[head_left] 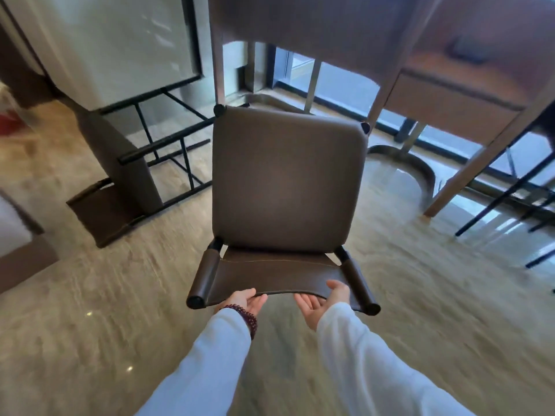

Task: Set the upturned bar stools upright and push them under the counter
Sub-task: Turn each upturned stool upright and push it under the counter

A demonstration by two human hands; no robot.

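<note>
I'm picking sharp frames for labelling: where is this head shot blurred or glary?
Head view: the floor streaks with motion blur; the stool and both hands, left hand and right hand, stay fairly sharp; the window glares; wide-angle bending at the edges.

Two brown leather bar stools with black metal frames: one upright brown leather stool (285, 181) at centre, seat facing up, and one upturned brown leather stool (120, 163) at left, lying with its black frame exposed. Black round end caps visible on the centre stool: four, two at the seat's far corners and two on the near backrest tube ends. Two bare hands: left hand (244, 301) and right hand (322, 301). Two pale blue sleeves. One dark red beaded bracelet (244, 318) on the left wrist. One brown wooden desk (300, 28) above the stool.
</note>
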